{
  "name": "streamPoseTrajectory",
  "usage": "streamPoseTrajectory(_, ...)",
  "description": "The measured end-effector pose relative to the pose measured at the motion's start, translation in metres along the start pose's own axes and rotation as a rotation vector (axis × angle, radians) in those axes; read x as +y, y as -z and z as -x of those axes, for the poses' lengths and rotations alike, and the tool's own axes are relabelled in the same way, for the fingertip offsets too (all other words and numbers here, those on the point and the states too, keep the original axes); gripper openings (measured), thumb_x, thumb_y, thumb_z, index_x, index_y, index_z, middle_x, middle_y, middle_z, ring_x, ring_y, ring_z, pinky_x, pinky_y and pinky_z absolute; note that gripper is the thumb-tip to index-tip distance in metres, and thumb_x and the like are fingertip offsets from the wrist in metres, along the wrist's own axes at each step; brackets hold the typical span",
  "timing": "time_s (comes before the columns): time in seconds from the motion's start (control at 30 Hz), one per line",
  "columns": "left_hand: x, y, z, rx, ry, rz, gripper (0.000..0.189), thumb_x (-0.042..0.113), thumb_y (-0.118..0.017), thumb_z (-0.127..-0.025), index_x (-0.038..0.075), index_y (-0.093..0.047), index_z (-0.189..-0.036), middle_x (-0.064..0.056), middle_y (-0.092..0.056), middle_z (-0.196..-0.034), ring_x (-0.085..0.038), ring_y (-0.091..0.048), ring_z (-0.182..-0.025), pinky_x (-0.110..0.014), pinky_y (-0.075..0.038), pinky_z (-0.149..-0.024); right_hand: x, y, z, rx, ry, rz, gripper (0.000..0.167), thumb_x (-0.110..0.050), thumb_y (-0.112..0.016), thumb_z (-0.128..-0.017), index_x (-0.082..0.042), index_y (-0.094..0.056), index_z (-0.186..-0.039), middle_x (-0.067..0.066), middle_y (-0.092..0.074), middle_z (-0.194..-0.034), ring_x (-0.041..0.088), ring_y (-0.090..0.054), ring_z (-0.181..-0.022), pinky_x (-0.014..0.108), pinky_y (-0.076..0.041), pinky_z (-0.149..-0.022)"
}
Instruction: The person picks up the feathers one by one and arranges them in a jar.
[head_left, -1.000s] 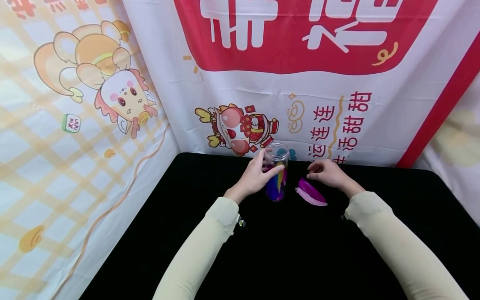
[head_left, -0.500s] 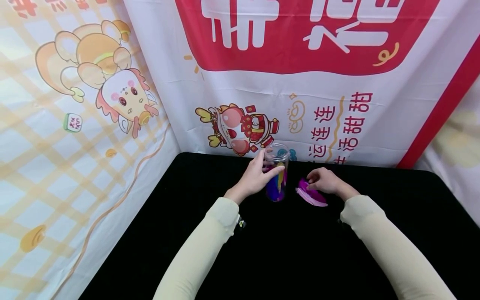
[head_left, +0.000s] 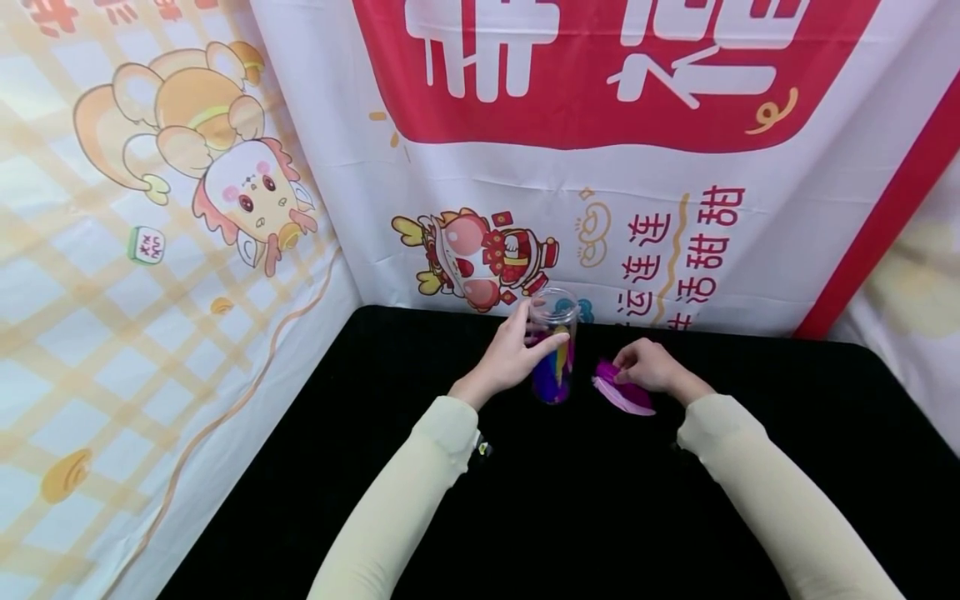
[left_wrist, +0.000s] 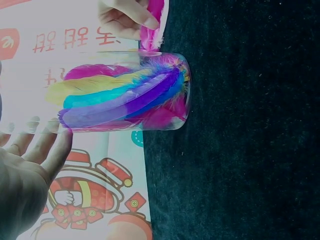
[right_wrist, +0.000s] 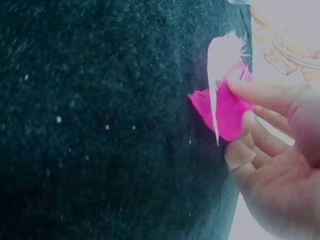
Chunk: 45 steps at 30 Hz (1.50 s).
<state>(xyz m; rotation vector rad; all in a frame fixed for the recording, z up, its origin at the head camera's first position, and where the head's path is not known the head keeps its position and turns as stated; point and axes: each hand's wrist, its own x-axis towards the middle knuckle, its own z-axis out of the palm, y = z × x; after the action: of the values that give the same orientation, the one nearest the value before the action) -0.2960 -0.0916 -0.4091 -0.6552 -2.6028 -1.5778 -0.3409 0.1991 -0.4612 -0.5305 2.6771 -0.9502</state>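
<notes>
In the head view my left hand (head_left: 504, 357) holds a clear, open-topped plastic jar (head_left: 554, 315) upright, its thumb on the near side. Purple, blue, yellow and magenta feathers (left_wrist: 120, 100) fill the lower part of the jar in the left wrist view. To the jar's right, my right hand (head_left: 651, 367) pinches a magenta feather (right_wrist: 225, 117) between thumb and fingers. A pale pinkish-white feather (right_wrist: 222, 56) lies against the magenta one; whether the fingers grip it too, I cannot tell. Fingertips hide part of the magenta feather.
Both hands work near the far edge of a black cloth-covered table (head_left: 570, 517). A printed white and red banner (head_left: 600, 175) hangs right behind the jar. Another patterned cloth wall (head_left: 150, 333) stands along the left side.
My right hand has come down and toward me onto the magenta feather, and its fingers have closed on it. The left hand and jar stay in place.
</notes>
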Motion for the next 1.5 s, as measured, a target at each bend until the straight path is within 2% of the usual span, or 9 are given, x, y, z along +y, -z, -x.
streamPoseTrajectory(0.27, -0.002, 0.000, 0.001, 0.003, -0.017, -0.002, 0.075, 0.049, -0.067, -0.098, 0.015, -0.034, -0.155, -0.007, -0.053, -0.144, -0.021, -0.062, -0.124, -0.036, -0.053, -0.101, -0.002, 0.010, 0.010, 0.036, 0.011, -0.110, 0.018, -0.008, -0.078, -0.088, 0.005, -0.074, -0.100, 0.008, -0.075, -0.083, 0.016, -0.068, -0.075, 0.030, -0.055, -0.070)
streamPoseTrajectory(0.4, -0.002, 0.000, 0.000, 0.006, -0.017, -0.003, 0.072, 0.048, -0.067, -0.098, 0.017, -0.034, -0.155, -0.007, -0.053, -0.145, -0.021, -0.062, -0.125, -0.037, -0.052, -0.103, -0.004, 0.018, 0.012, 0.059, 0.023, -0.119, 0.016, -0.010, -0.077, -0.090, 0.003, -0.075, -0.099, 0.007, -0.074, -0.085, 0.016, -0.066, -0.079, 0.031, -0.054, -0.073)
streamPoseTrajectory(0.57, -0.001, 0.001, 0.000, 0.004, -0.018, -0.005, 0.072, 0.042, -0.067, -0.100, 0.013, -0.032, -0.156, -0.009, -0.050, -0.149, -0.023, -0.061, -0.126, -0.039, -0.052, -0.103, -0.009, 0.026, 0.015, 0.094, 0.030, -0.129, 0.018, -0.013, -0.078, -0.091, 0.002, -0.075, -0.101, 0.006, -0.074, -0.088, 0.015, -0.064, -0.082, 0.029, -0.052, -0.075)
streamPoseTrajectory(0.77, -0.001, 0.000, -0.001, 0.005, -0.010, -0.007, 0.071, 0.044, -0.068, -0.099, 0.018, -0.033, -0.156, -0.007, -0.051, -0.148, -0.021, -0.061, -0.126, -0.036, -0.053, -0.101, -0.015, 0.031, 0.019, 0.120, 0.030, -0.153, 0.017, -0.013, -0.077, -0.092, 0.002, -0.075, -0.099, 0.006, -0.072, -0.083, 0.015, -0.060, -0.071, 0.027, -0.051, -0.062)
streamPoseTrajectory(0.87, -0.001, 0.000, -0.001, 0.005, -0.010, -0.007, 0.073, 0.044, -0.068, -0.099, 0.015, -0.033, -0.156, -0.008, -0.051, -0.148, -0.022, -0.061, -0.126, -0.037, -0.053, -0.102, -0.018, 0.033, 0.021, 0.121, 0.030, -0.169, 0.016, -0.013, -0.076, -0.092, 0.001, -0.075, -0.100, 0.008, -0.071, -0.084, 0.016, -0.059, -0.067, 0.029, -0.051, -0.057)
streamPoseTrajectory(1.03, 0.000, 0.000, 0.000, 0.004, -0.013, -0.006, 0.074, 0.043, -0.068, -0.099, 0.013, -0.032, -0.156, -0.008, -0.051, -0.148, -0.023, -0.061, -0.126, -0.038, -0.052, -0.103, -0.021, 0.037, 0.024, 0.126, 0.037, -0.173, 0.017, -0.014, -0.076, -0.093, 0.001, -0.075, -0.101, 0.009, -0.072, -0.087, 0.021, -0.061, -0.068, 0.032, -0.053, -0.058)
streamPoseTrajectory(1.27, 0.001, -0.001, 0.000, 0.001, -0.009, -0.005, 0.073, 0.041, -0.068, -0.099, 0.012, -0.032, -0.156, -0.009, -0.051, -0.148, -0.024, -0.061, -0.126, -0.038, -0.053, -0.102, -0.029, 0.042, 0.030, 0.141, 0.043, -0.200, 0.018, -0.013, -0.074, -0.094, 0.003, -0.073, -0.102, 0.013, -0.073, -0.093, 0.024, -0.064, -0.076, 0.030, -0.055, -0.061)
streamPoseTrajectory(1.4, 0.002, 0.000, 0.001, -0.001, -0.007, -0.004, 0.072, 0.044, -0.068, -0.099, 0.015, -0.033, -0.156, -0.008, -0.051, -0.147, -0.022, -0.061, -0.126, -0.037, -0.053, -0.101, -0.034, 0.045, 0.034, 0.145, 0.052, -0.231, 0.018, -0.011, -0.074, -0.095, 0.005, -0.072, -0.103, 0.015, -0.072, -0.094, 0.026, -0.064, -0.081, 0.029, -0.056, -0.064)
streamPoseTrajectory(1.5, 0.002, 0.000, 0.001, -0.003, -0.003, -0.004, 0.072, 0.047, -0.067, -0.098, 0.019, -0.033, -0.155, -0.007, -0.051, -0.148, -0.021, -0.061, -0.126, -0.036, -0.053, -0.102, -0.037, 0.048, 0.035, 0.148, 0.060, -0.240, 0.019, -0.012, -0.074, -0.095, 0.005, -0.071, -0.102, 0.015, -0.071, -0.093, 0.024, -0.064, -0.079, 0.028, -0.056, -0.063)
